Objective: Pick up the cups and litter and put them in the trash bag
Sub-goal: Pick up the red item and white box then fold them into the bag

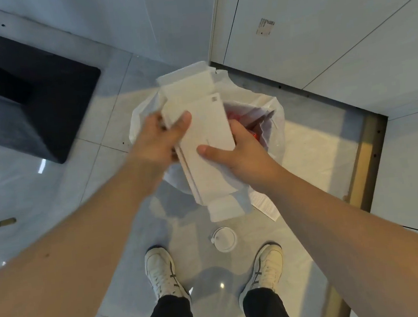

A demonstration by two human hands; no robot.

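Firmly between both hands' fingers (181, 122): flattened box (205, 133).

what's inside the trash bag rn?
Red litter shows inside the trash bag. The flattened white box, held by both hands, covers most of the opening, so the rest is hidden.

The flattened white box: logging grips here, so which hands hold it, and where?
Both: left hand grips the flattened white box at its left edge, right hand its right edge.

The box (200, 133) hides most of the bag (274, 125); the left hand (156, 138) is blurred; the label (265, 26) is too small to read.
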